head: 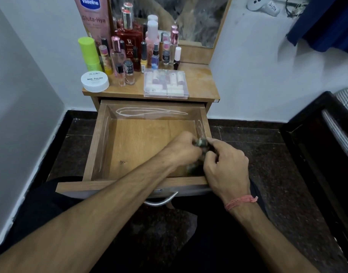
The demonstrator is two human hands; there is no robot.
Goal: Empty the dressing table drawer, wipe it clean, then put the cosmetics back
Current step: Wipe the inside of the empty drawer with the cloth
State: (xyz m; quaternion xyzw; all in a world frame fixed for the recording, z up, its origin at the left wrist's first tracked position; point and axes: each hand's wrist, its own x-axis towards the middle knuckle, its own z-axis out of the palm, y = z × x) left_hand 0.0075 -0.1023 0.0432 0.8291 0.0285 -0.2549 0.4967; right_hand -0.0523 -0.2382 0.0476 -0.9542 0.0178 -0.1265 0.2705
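White walls box in a small wooden table (200, 83) w/ a mirror (194, 18) behind it; dark floor below. Drawer (129, 146) is pulled out toward the person, long axis running left-right, open face up, handle (161, 201) on the near front. Its floor is bare wood except at the near right corner, where both hands meet. Left hand (183, 148) and right hand (226, 164) are curled round a small dark, blurred bundle (200, 143), prob. a cloth, tho blur leaves that unsure. Cosmetics sit above the drawer on the table top: bottles (129, 48) crowded at the back left, white jar (95, 81) front left, clear box (166, 83) in front of the mirror.

Looks like the wipe step. To do it well: fold the bundle flat, press into the corners, sweep along the drawer's long axis, incl. the side walls w/ their pale streaks (149, 111), before anything goes back.
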